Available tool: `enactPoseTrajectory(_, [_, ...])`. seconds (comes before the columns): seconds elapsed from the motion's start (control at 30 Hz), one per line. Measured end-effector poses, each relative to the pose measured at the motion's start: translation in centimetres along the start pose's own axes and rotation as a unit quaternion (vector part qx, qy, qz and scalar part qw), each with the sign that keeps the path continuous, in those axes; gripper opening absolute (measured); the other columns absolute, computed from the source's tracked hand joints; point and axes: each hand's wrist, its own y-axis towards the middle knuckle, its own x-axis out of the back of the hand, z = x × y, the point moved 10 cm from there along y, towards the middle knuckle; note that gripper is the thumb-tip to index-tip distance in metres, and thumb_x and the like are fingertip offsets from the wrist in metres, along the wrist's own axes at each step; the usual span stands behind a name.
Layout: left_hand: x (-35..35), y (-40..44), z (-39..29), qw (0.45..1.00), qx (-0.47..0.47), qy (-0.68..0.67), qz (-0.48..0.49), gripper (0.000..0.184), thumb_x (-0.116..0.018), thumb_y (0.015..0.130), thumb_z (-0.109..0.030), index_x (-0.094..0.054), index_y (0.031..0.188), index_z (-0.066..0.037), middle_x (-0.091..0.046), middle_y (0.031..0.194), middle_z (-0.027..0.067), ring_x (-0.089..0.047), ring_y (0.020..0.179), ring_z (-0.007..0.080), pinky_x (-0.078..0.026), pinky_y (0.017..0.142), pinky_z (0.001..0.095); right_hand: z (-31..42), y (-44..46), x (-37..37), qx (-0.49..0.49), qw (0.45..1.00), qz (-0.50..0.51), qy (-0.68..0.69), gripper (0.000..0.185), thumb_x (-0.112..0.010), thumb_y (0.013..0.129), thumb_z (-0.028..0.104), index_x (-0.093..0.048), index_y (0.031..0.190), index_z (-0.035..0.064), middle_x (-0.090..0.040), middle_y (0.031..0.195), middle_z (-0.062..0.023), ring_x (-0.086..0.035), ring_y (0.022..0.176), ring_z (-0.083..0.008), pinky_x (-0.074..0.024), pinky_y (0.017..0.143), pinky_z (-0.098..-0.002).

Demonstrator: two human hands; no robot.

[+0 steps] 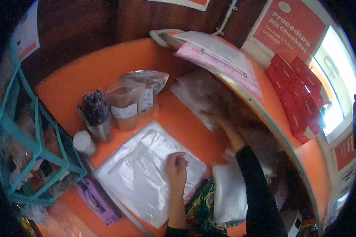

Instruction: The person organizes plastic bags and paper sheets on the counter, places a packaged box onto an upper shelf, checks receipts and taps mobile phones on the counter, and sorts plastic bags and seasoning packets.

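Observation:
My left hand (pixel 176 166) is over a stack of clear plastic bags (pixel 140 173) on the orange counter, its fingers loosely curled in with nothing visible in them. Farther forward, my right hand (pixel 219 119) reaches under the raised shelf. Its slightly blurred fingers stretch out at the edge of a loose clear plastic bag (pixel 194 94); whether they touch it is hard to tell. Between my forearms lie a green packet (pixel 201 203) and another pile of clear bags (pixel 229 193).
Pouches with white labels (pixel 124 106) stand beside a metal cup of dark-wrapped items (pixel 98 122) and a white roll (pixel 84 143). A teal basket rack (pixel 35 146) and a purple object (pixel 97 201) are at left. The curved shelf (pixel 273 110) overhangs at right, bearing red packets (pixel 296 94).

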Motion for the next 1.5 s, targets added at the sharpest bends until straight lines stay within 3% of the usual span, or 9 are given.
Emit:
enactPoseTrajectory(0.13, [0.1,0.5,0.3,1.000,-0.008,0.012,0.010,0.019,-0.044,0.083,0.005,-0.059,0.092,-0.001,-0.055,0.075,0.0062,-0.058,0.064,0.0128,-0.048,0.059,0.0247,1.1,1.7,-2.8,-0.087,0.958,0.055,0.269,0.055,-0.058,0.088,0.030,-0.042,0.133,0.0033,-0.039,0.139,-0.0149,-0.036,0.128,-0.0249,-0.0272,0.109,-0.0361])
enactPoseTrajectory(0.23, [0.2,0.4,0.2,0.996,-0.041,0.077,0.036,0.014,-0.047,0.086,-0.004,-0.059,0.093,-0.001,-0.056,0.077,0.0059,-0.054,0.062,0.0128,-0.047,0.060,0.0262,-0.6,1.7,-4.9,-0.133,0.963,0.203,0.113,0.026,-0.058,0.087,0.025,-0.058,0.106,0.0079,-0.058,0.096,-0.0095,-0.055,0.095,-0.0136,-0.0462,0.085,-0.0287])
enactPoseTrajectory(0.4, [-1.0,0.3,-0.7,0.996,-0.030,0.046,0.066,0.017,-0.043,0.086,-0.003,-0.057,0.094,0.001,-0.055,0.070,0.0062,-0.052,0.061,0.0135,-0.046,0.059,0.0259,-0.6,1.5,-3.6,-0.042,0.996,-0.028,-0.075,0.021,-0.053,0.077,0.004,-0.060,0.094,-0.0057,-0.060,0.095,-0.0219,-0.060,0.090,-0.0348,-0.0470,0.079,-0.0472])
enactPoseTrajectory(0.5, [-0.6,0.6,-0.5,0.997,-0.029,0.036,0.061,0.016,-0.044,0.089,-0.008,-0.058,0.093,0.000,-0.055,0.071,0.0056,-0.051,0.061,0.0134,-0.044,0.059,0.0262,-0.7,-1.0,2.9,-0.014,0.898,-0.313,0.308,0.020,-0.052,0.077,0.006,-0.062,0.092,-0.0023,-0.059,0.098,-0.0229,-0.058,0.092,-0.0377,-0.0459,0.082,-0.0481])
enactPoseTrajectory(0.87, [-0.4,0.7,-0.2,0.999,-0.021,0.024,0.043,0.015,-0.044,0.088,0.000,-0.058,0.093,-0.001,-0.056,0.077,0.0060,-0.055,0.064,0.0120,-0.048,0.060,0.0246,-0.1,2.5,2.8,-0.281,0.753,-0.039,0.593,0.040,-0.054,0.090,0.032,-0.055,0.119,0.0046,-0.059,0.113,-0.0090,-0.054,0.104,-0.0188,-0.0444,0.087,-0.0309])
enactPoseTrajectory(1.03, [-0.5,0.4,-0.3,0.999,-0.024,0.012,0.021,0.018,-0.043,0.085,0.004,-0.059,0.093,0.001,-0.056,0.077,0.0059,-0.056,0.063,0.0115,-0.048,0.059,0.0241,-1.8,2.6,-6.1,-0.144,0.980,-0.104,0.084,0.043,-0.054,0.087,0.035,-0.057,0.115,0.0027,-0.054,0.117,-0.0214,-0.051,0.107,-0.0337,-0.0394,0.092,-0.0444])
enactPoseTrajectory(1.1, [-0.4,0.5,-0.4,0.999,-0.026,0.011,0.015,0.018,-0.044,0.083,0.006,-0.059,0.093,0.001,-0.055,0.078,0.0066,-0.054,0.063,0.0112,-0.047,0.059,0.0238,0.3,2.1,-4.3,-0.064,0.978,-0.182,-0.074,0.043,-0.053,0.086,0.037,-0.059,0.110,0.0021,-0.052,0.114,-0.0259,-0.050,0.103,-0.0381,-0.0365,0.093,-0.0509])
enactPoseTrajectory(1.4, [-0.6,0.5,-0.1,0.998,-0.008,0.050,0.021,0.018,-0.042,0.088,0.002,-0.059,0.094,0.001,-0.057,0.075,0.0059,-0.058,0.063,0.0126,-0.049,0.059,0.0243,3.6,2.4,-6.1,0.019,0.947,0.298,-0.121,0.039,-0.055,0.078,0.026,-0.061,0.108,0.0010,-0.056,0.106,-0.0229,-0.052,0.099,-0.0414,-0.0414,0.082,-0.0559])
enactPoseTrajectory(1.5, [-0.5,0.4,-0.6,0.999,-0.016,0.036,0.020,0.018,-0.042,0.088,0.002,-0.059,0.094,0.001,-0.056,0.075,0.0057,-0.058,0.063,0.0123,-0.049,0.058,0.0243,1.7,2.1,-8.5,0.035,0.972,0.003,-0.230,0.035,-0.049,0.081,0.018,-0.059,0.109,-0.0010,-0.060,0.096,-0.0220,-0.057,0.090,-0.0405,-0.0418,0.082,-0.0553])
